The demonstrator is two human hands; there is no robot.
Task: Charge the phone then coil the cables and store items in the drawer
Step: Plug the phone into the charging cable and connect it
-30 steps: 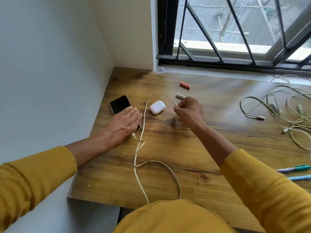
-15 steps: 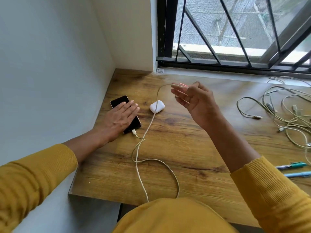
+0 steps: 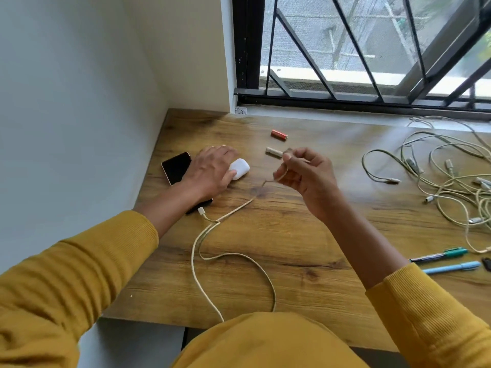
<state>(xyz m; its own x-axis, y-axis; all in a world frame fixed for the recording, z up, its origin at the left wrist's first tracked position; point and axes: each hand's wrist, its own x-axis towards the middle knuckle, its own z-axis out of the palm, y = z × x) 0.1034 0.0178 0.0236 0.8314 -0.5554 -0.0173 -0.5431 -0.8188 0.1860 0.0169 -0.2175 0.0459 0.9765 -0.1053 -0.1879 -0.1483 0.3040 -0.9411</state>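
Observation:
A black phone [image 3: 176,168] lies at the left of the wooden desk [image 3: 292,235], partly under my left forearm. A white cable [image 3: 233,257] is plugged into the phone's near end, loops over the desk and drops off the front edge. My right hand [image 3: 305,179] is raised above the desk and pinches the cable's other stretch between thumb and curled fingers. My left hand [image 3: 210,171] lies past the phone, fingers relaxed, its thumb side touching a white earbud case [image 3: 240,168].
A red battery [image 3: 279,134] and a pale battery [image 3: 273,151] lie behind my right hand. A tangle of white cables [image 3: 446,181] covers the right of the desk. Two pens [image 3: 446,261] lie at the right front. A wall bounds the left; a barred window stands behind.
My left hand slid off the phone rightward to the earbud case. My right hand came down and nearer with the cable, and the cable's stretch now runs lower over the desk.

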